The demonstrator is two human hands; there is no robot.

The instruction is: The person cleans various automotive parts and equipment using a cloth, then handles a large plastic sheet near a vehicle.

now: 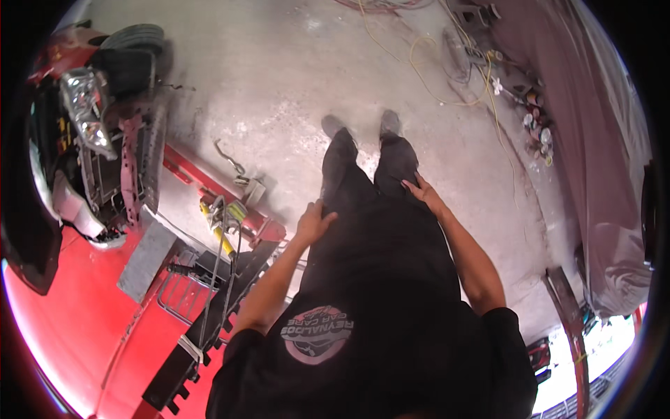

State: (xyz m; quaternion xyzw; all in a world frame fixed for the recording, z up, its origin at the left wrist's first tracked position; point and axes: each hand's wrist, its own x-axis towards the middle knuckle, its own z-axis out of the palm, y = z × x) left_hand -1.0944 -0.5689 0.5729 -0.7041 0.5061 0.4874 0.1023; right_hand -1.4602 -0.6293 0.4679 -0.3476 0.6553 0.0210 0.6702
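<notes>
My left hand (pixel 315 223) rests against the outer side of my left thigh, thumb apart from the fingers, with nothing seen in it. Against my right leg, near the knee, lies my right hand (pixel 424 194); its fingers are stretched out and hold nothing visible. Both hands touch my black trousers (pixel 349 166). Closest to the left hand on the floor is a red steel beam (pixel 262 227) with a yellow cylinder (pixel 222 236) and a looped cable or chain beside it.
To the left stands a red car with its front stripped; a headlight (pixel 89 112) and a tire (pixel 132 36) show. A metal hook (pixel 229 157) lies on the floor. On the right are a cloth-covered vehicle (pixel 558 119), several cans (pixel 541 136) and a yellow cord (pixel 497 115).
</notes>
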